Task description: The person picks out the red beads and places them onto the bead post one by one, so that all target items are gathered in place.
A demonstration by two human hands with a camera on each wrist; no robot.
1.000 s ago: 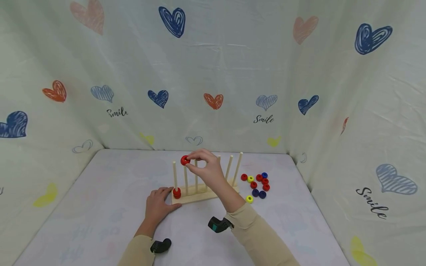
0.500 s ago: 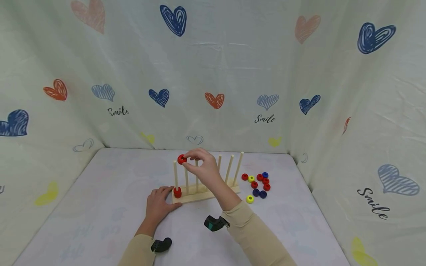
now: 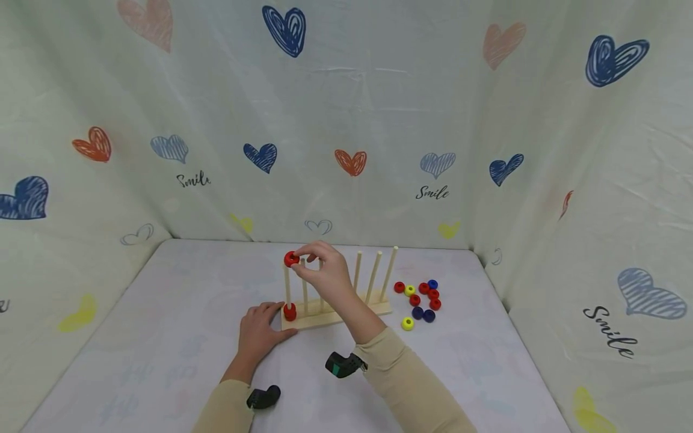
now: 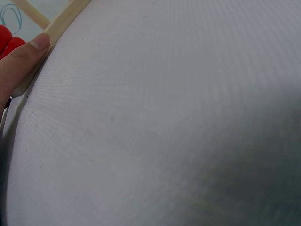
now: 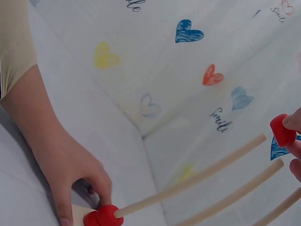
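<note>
"Red bead (image 3: 292,259), head view: pinched by the right hand (image 3: 323,272), up at the top of the leftmost peg (image 3: 287,287)."

"And the left hand (image 3: 258,332)?"

"Gripping the left end of the wooden base (image 3: 331,317), thumb in front, fingers round the back. Steadying it, I'd guess; tall pegs like those could rock it. Loose beads (image 3: 414,300), red, yellow and blue, lie on the bench (image 3: 162,313) right of the base, probably to suit the right hand's reach."

"Left wrist view?"

"Mostly bench. Thumb rests against the base's edge, stacked red beads (image 4: 4,36) just past it. Other fingers hidden, can't tell their hold from there. Right hand out of sight."

"Right wrist, quick."

"Held bead is just beside the leftmost peg's tip, apart from it, not threaded. Only the ends of the right hand's fingers show, gripping the rim, likely so the hole isn't covered. Lower down, two red beads sit at that peg's foot, next to the left hand's grip on the base."
</note>
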